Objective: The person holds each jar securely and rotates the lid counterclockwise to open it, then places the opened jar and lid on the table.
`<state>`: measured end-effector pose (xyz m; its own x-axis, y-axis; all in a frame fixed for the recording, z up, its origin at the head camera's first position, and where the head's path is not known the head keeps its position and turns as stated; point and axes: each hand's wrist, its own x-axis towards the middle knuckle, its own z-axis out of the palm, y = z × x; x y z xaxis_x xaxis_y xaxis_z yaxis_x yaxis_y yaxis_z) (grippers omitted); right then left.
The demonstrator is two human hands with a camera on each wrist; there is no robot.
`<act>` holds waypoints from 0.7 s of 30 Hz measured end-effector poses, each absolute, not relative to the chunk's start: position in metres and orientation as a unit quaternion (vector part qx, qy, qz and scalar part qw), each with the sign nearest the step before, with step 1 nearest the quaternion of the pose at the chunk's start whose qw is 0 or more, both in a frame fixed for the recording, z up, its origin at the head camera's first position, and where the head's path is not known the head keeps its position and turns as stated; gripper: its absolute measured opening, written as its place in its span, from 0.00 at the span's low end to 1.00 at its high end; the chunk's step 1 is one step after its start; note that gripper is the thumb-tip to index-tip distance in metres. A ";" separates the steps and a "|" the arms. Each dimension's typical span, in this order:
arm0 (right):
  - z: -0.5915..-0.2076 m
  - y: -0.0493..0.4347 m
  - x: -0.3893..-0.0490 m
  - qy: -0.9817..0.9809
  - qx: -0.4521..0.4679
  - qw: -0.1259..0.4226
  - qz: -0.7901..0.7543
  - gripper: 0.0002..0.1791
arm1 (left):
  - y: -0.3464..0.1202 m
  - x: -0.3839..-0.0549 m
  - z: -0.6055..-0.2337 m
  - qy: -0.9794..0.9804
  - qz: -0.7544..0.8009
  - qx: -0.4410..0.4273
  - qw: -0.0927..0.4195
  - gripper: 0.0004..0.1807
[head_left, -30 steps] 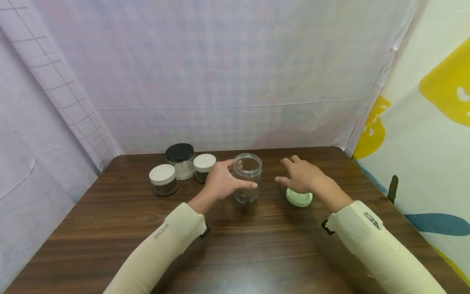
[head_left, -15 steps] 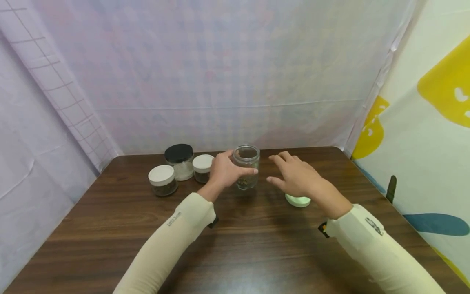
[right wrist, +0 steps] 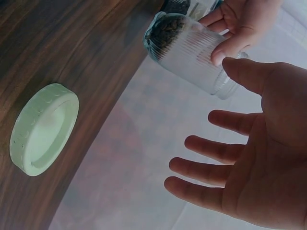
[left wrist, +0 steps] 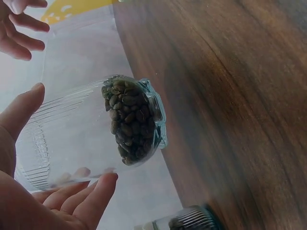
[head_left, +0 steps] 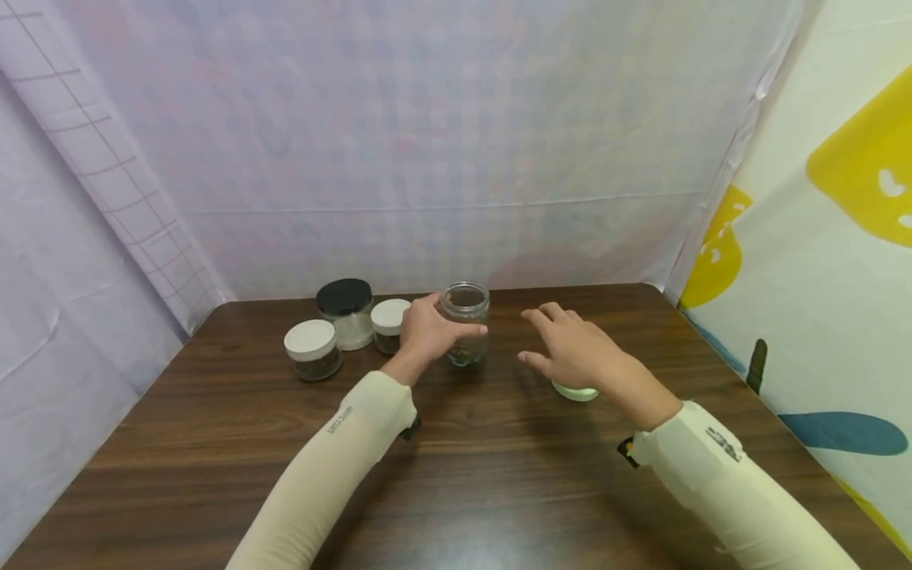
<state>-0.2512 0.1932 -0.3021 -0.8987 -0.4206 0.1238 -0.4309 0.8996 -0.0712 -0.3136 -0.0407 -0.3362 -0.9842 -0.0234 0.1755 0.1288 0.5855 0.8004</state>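
Observation:
My left hand grips an open clear jar, thumb along its near side and fingers around the far side. Dark brown-green beans fill the bottom of the jar in the left wrist view. The jar is upright; whether its base touches the table I cannot tell. To the right, my right hand hovers with spread fingers and holds nothing. Beneath it a pale green lid lies on the table, partly covered by the hand in the head view.
Left of the jar stand two small jars with white lids, one nearer and one beside my left hand. A taller jar with a black lid is behind them. Patterned curtains hang behind the wooden table.
The jar has moved away from me and then left in my left hand. My right hand has shifted a little left, covering more of the green lid.

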 end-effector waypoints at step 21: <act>-0.305 0.192 -0.252 -0.974 0.220 0.041 0.039 0.38 | -0.038 -0.329 -0.349 -0.902 -0.425 -0.014 0.079 0.41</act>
